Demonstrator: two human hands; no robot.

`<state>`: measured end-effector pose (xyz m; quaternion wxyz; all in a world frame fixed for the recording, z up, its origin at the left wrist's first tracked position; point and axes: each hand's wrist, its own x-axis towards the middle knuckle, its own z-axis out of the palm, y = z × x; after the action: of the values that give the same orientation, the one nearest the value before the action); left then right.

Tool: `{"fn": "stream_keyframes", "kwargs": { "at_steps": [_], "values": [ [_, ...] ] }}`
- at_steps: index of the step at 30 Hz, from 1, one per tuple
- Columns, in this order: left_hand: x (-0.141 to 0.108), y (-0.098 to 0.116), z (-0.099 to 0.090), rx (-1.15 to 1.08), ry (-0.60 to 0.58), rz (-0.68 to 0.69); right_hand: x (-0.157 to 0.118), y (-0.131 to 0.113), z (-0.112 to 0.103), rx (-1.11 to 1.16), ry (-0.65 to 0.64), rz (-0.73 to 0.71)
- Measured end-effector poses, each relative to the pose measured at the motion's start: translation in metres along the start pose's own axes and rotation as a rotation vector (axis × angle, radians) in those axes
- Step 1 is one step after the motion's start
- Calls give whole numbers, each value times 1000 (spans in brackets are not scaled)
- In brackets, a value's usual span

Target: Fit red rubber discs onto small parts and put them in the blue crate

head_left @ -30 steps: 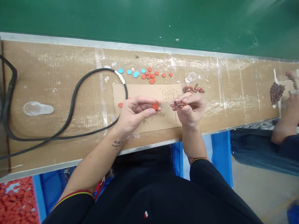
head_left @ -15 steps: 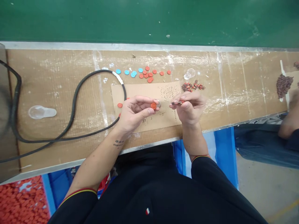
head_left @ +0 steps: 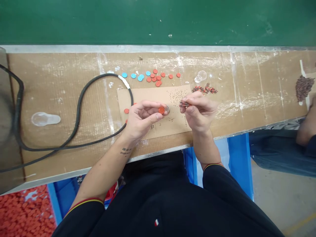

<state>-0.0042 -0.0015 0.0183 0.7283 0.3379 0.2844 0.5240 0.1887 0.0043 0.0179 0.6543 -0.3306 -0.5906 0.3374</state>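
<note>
Red pieces (head_left: 24,210) lie heaped in a blue-walled bin (head_left: 54,204) at lower left; another blue bin (head_left: 240,164) shows past the near edge of the table (head_left: 247,98). Over the cardboard sheet (head_left: 150,94), the left hand (head_left: 139,121) pinches a red disc (head_left: 161,110) in its grip; the right hand (head_left: 201,110) pinches small dark strips (head_left: 184,104).

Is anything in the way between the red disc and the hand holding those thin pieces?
Only a shiny round bit, beside the red disc in the left hand. Past it, nothing visible blocks the gap to the right hand and its thin pieces; the cardboard sheet lies below.
</note>
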Motion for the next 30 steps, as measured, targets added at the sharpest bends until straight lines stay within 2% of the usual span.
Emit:
{"fn": "stream_keyframes", "kwargs": {
  "at_steps": [7, 13, 18, 23, 30],
  "values": [
    [1, 1, 1, -22, -8, 0, 1, 1, 3, 1, -9, -49],
    [1, 2, 2, -17, 2, 2, -1, 0, 4, -98, 30, -2],
    [1, 2, 2, -31, -16, 18, -1, -1, 5, -71, 22, -11],
    [0, 2, 2, 6, 10, -6, -1, -1, 4, -81, 38, 51],
    [0, 0, 1, 19, 21, -21, -5, 2, 1, -95, 61, -1]
  ]
}}
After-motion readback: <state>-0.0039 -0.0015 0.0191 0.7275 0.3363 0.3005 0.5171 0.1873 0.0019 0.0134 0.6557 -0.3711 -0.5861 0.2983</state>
